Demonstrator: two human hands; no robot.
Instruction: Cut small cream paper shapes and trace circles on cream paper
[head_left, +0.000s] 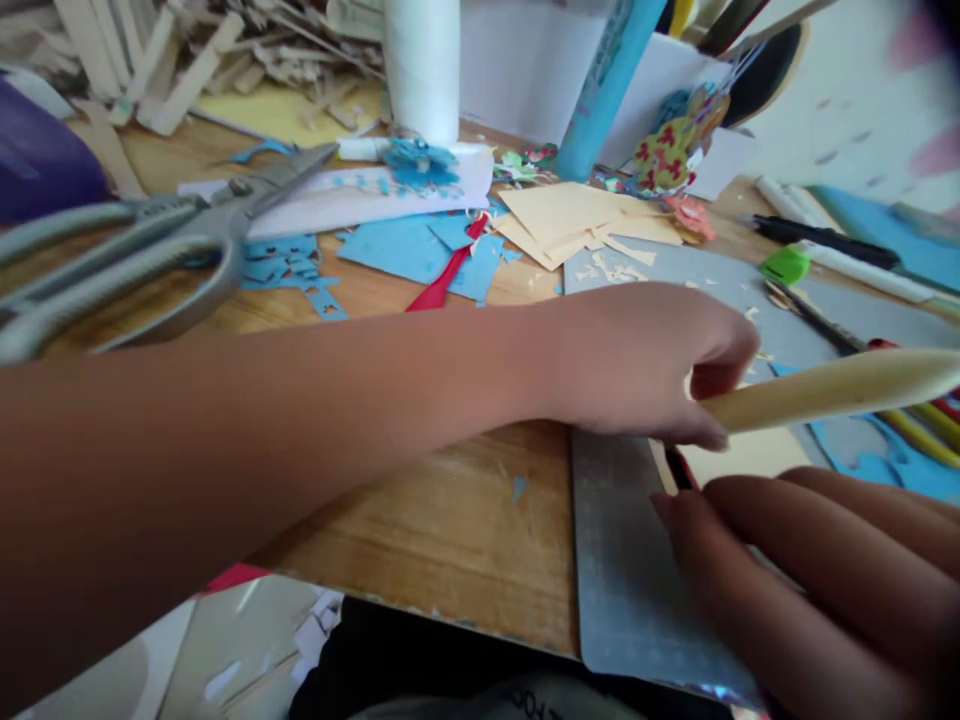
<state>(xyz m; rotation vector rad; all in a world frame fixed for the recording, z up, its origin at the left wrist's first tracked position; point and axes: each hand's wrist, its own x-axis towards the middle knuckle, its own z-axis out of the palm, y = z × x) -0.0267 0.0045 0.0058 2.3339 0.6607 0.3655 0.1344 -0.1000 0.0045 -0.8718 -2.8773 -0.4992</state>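
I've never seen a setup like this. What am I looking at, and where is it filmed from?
There's no machine here: these are a person's two bare hands, seen by one camera worn on the head, looking forward and down. The left hand has its grip closed on a long, smooth, cream-coloured stick. The right hand is at the lower right; whether it holds anything is unclear. Beneath them, a flat grey mat lies on a brown wooden table. Farther left are large grey scissors; beyond the hands lie flat blue paper pieces and cream paper sheets.
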